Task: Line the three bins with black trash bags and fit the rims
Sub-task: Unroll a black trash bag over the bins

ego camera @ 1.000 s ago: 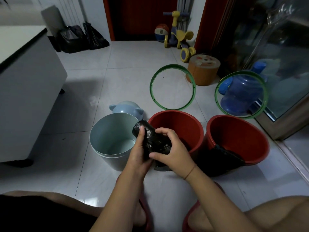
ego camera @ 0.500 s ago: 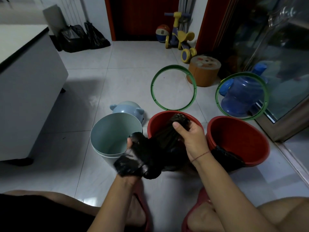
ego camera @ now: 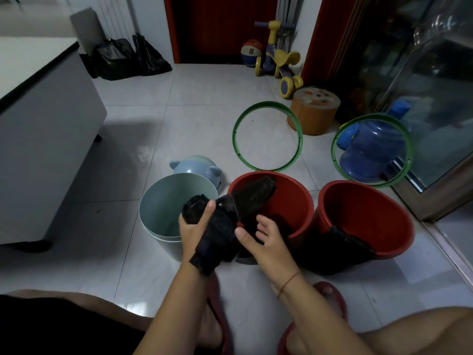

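Three bins stand in a row on the tiled floor: a pale blue bin (ego camera: 163, 203), a red middle bin (ego camera: 294, 201) and a red right bin (ego camera: 366, 219). My left hand (ego camera: 194, 226) grips a roll of black trash bags (ego camera: 217, 231), and a strip of it reaches over the middle bin's rim. My right hand (ego camera: 268, 237) hovers just right of the roll with fingers spread, holding nothing. A black bag (ego camera: 335, 249) hangs over the right bin's near edge. Two green rims (ego camera: 266, 137) (ego camera: 371, 149) lie behind the red bins, and a blue lid (ego camera: 197, 169) lies behind the blue bin.
A white cabinet (ego camera: 43, 149) stands at the left. Behind are an orange stool (ego camera: 314, 108), a blue water jug (ego camera: 371, 144), a toy scooter (ego camera: 276, 57) and full black bags (ego camera: 128, 57). A glass door (ego camera: 435, 98) closes the right side. My feet in red slippers are near the bins.
My hands pulled the roll apart, stretching a strip of bag over the middle bin. My right hand then let go of the strip and dropped back beside the roll.
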